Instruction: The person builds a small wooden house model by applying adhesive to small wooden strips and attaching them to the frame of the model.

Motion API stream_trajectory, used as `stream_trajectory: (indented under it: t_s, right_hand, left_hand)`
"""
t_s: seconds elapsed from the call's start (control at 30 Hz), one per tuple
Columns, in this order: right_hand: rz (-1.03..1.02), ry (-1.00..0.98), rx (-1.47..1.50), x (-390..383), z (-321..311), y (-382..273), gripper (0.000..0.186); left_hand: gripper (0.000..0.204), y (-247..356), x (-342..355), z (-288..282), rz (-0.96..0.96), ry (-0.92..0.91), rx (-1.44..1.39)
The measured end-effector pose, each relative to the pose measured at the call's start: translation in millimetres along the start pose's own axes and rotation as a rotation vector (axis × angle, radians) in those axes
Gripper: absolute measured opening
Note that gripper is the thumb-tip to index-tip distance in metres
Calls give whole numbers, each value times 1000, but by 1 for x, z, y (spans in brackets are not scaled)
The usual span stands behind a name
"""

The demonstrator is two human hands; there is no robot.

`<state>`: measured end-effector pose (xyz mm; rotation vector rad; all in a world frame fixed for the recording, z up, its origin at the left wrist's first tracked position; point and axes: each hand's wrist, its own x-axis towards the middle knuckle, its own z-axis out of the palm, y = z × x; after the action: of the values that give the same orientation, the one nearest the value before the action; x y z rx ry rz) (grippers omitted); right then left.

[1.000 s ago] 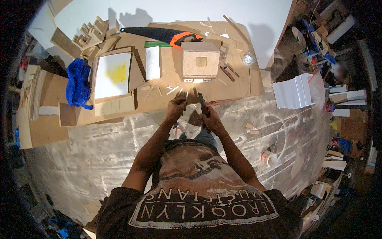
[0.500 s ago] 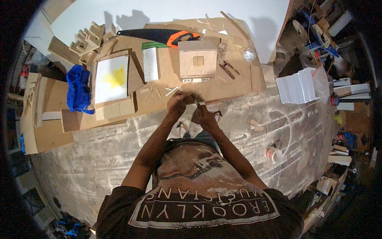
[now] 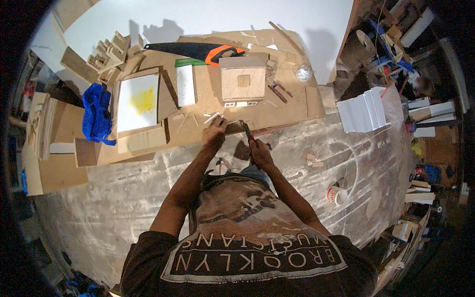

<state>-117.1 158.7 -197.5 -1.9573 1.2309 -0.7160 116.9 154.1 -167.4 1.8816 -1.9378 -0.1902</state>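
My left hand (image 3: 214, 131) is closed at the front edge of the cardboard work board (image 3: 297, 106), beside small white strips (image 3: 212, 118); what its fingers pinch is too small to make out. My right hand (image 3: 260, 151) grips a narrow dark tool (image 3: 247, 129), which points up toward the board edge, just right of my left hand's fingertips. Beyond both hands stands a small wooden box model (image 3: 242, 74) with a square on its top and little white-framed openings along the front. A few dark sticks (image 3: 280, 92) lie to its right.
A black-and-orange handsaw (image 3: 183, 49), blue cloth bundle (image 3: 95, 116), yellow-stained white panel (image 3: 138, 106), wooden pieces (image 3: 113, 52) and crumpled foil ball (image 3: 303, 73) surround the work area. White boards (image 3: 361, 111) stand at right; a cup (image 3: 336, 195) sits on the floor.
My hands drew close together half a second ago; now they are slightly farther apart, my left hand shifted left and the tool in my right hand visible again.
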Motion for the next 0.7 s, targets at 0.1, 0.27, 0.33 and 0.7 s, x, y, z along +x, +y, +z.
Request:
stream_trajectory:
  t_s: [0.1,0.27,0.33,0.7]
  right_hand:
    - [316,-99,217,-2,-3,1,34]
    - [311,-112,450,-4,-2,-6,31]
    - [339,-113,420,-5,5,8,31]
    - [233,-59,217,4,20,-14,26]
  left_hand:
    - [23,0,1,0,-63,-34,-18]
    - [15,2,-4,-2,-137,22,-185]
    - [14,3,-5,-4,-184,42,-257]
    - [20,-5,-13,-1,-89,136,-264]
